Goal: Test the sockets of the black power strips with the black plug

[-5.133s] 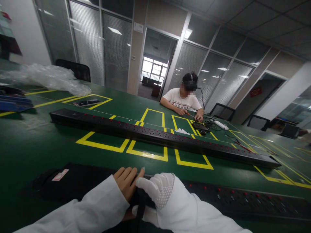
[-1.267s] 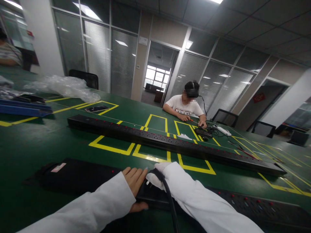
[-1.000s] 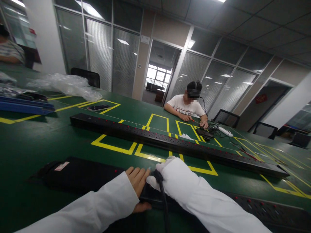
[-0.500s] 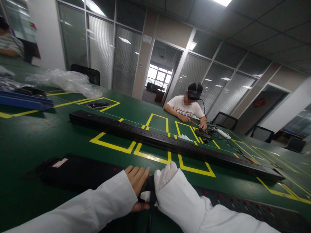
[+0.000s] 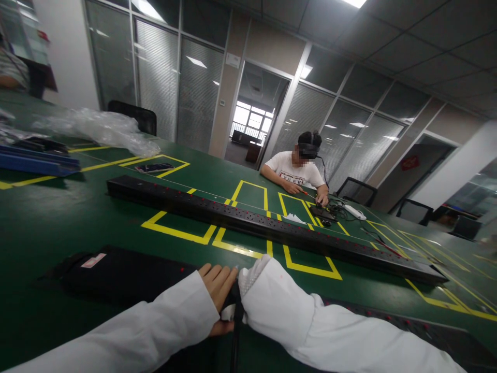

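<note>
A long black power strip point(image 5: 128, 272) with red dots lies across the near side of the table, with a pale label point(image 5: 93, 260) at its left end. My left hand point(image 5: 220, 285), bare, wraps over its middle, fingers together on top and thumb below. Close beside it, my right hand point(image 5: 252, 277) is curled shut in a white dotted glove; what its fingers hold is hidden. Between the hands show a dark piece, a small white scrap point(image 5: 228, 312) and a black cord point(image 5: 235, 344) hanging down.
Beyond my hands, a second long black power strip point(image 5: 248, 220) lies diagonally on the green table point(image 5: 128, 230) marked with yellow tape. Plastic wrap point(image 5: 101, 129), a phone point(image 5: 154, 168) and a blue tray point(image 5: 39, 161) are at left. Across, a co-worker point(image 5: 295, 168) handles small parts near cables.
My right hand has moved slightly left, closer to my left hand, and its forearm has swung a little. My left hand keeps its place on the power strip. The view has shifted slightly.
</note>
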`<state>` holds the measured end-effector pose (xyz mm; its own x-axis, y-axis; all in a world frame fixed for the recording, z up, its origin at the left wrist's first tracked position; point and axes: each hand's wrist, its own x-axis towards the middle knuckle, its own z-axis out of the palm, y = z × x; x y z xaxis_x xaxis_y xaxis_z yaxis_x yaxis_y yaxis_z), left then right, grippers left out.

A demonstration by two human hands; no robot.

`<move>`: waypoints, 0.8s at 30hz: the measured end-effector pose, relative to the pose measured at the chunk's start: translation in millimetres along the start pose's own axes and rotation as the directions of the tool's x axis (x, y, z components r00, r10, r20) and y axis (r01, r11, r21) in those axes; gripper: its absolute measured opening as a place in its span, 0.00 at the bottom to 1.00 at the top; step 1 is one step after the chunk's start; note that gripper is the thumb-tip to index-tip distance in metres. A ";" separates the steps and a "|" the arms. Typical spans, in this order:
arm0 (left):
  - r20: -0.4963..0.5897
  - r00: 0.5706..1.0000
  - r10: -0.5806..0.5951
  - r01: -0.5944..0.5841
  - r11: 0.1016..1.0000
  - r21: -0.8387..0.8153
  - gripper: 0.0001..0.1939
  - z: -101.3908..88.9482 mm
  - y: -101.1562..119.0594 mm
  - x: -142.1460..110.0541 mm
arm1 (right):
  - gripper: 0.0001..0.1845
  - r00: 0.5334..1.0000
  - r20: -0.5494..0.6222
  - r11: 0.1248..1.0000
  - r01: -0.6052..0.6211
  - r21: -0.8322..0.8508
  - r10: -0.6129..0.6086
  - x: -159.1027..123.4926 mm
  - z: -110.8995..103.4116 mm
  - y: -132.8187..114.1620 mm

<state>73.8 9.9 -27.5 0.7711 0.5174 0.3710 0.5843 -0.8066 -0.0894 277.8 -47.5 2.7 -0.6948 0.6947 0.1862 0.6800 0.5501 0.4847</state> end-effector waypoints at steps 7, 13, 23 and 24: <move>0.016 1.000 -0.025 0.025 1.000 0.005 0.41 -3.6 3.1 2.5 | 0.22 0.986 0.150 0.996 -0.084 0.020 0.080 16.0 -57.4 -6.2; 0.024 0.999 -0.045 0.045 0.999 0.027 0.42 -4.2 4.7 4.6 | 0.21 0.968 0.217 0.991 -0.134 0.027 0.125 21.7 -62.5 -11.5; -0.009 1.000 -0.027 0.028 0.997 0.071 0.24 -3.9 3.3 2.1 | 0.17 0.956 0.259 0.965 -0.189 0.182 0.138 43.4 -73.6 11.3; -0.008 1.000 -0.024 0.024 0.997 0.067 0.29 -4.3 2.4 1.6 | 0.17 0.958 0.251 0.960 -0.192 0.204 0.138 42.3 -76.7 11.8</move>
<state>75.4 7.6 -23.2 0.7550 0.5344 0.3800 0.6186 -0.7727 -0.1423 238.4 -47.2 81.8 -0.5129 0.8579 0.0305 0.8339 0.4895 0.2550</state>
